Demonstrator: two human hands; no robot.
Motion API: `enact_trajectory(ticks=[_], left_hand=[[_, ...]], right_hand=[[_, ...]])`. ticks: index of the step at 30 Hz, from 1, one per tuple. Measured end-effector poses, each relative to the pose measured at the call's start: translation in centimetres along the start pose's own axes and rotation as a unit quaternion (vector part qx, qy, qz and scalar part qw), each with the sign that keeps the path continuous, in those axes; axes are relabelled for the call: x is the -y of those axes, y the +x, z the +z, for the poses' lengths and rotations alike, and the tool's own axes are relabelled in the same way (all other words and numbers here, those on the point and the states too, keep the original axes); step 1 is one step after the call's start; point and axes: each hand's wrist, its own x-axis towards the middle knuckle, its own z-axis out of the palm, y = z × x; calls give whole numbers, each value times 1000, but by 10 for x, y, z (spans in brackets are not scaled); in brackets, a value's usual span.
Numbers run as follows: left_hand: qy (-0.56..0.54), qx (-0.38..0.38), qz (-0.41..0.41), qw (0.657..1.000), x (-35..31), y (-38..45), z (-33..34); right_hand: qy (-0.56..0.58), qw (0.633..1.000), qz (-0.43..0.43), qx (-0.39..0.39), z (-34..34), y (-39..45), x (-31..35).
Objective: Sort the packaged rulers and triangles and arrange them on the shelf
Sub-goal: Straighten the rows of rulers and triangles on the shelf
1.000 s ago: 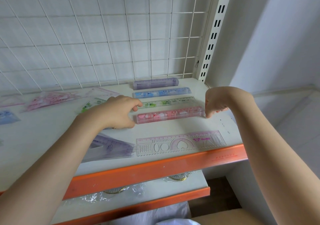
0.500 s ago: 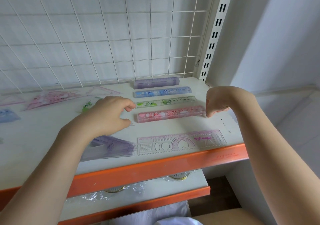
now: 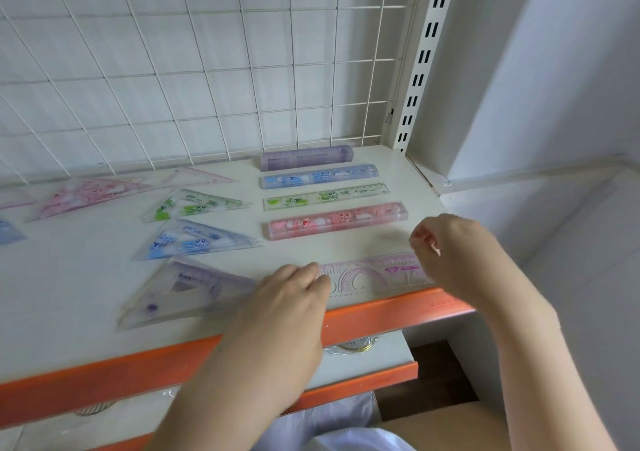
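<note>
Looking down from the head camera, you have both hands at the front edge of the shelf (image 3: 86,315), over the pink template ruler (image 3: 377,274) that lies along the orange lip. Your left hand (image 3: 294,291) rests on its left end, fingers loosely bent; whether they pinch it you cannot tell. Your right hand (image 3: 446,246) hovers curled above the right end, gripping nothing I can see. That placement suits squaring the ruler parallel to the 4 behind it: the pink ruler (image 3: 337,223), green ruler (image 3: 325,197), blue ruler (image 3: 318,175) and purple ruler (image 3: 306,157). The purple triangle (image 3: 180,291), blue triangle (image 3: 194,241) and green triangle (image 3: 194,204) sit grouped left, separating the 2 kinds.
</note>
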Motion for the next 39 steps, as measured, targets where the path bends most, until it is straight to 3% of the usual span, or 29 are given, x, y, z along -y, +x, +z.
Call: enact_trajectory(ticks=[5, 13, 26, 31, 39], left_hand=[[15, 24, -25, 999, -8, -4, 15], [26, 73, -62, 995, -16, 3, 12], [-15, 43, -39, 998, -5, 3, 17], [2, -21, -30, 999, 10, 2, 7], [21, -58, -78, 995, 72, -10, -30]], right_hand=[[63, 989, -112, -76, 32, -35, 11], [82, 987, -117, -78, 37, -30, 13], [84, 989, -102, -59, 32, -30, 13], [76, 991, -83, -76, 24, -25, 24], [61, 984, -160, -49, 21, 2, 92]])
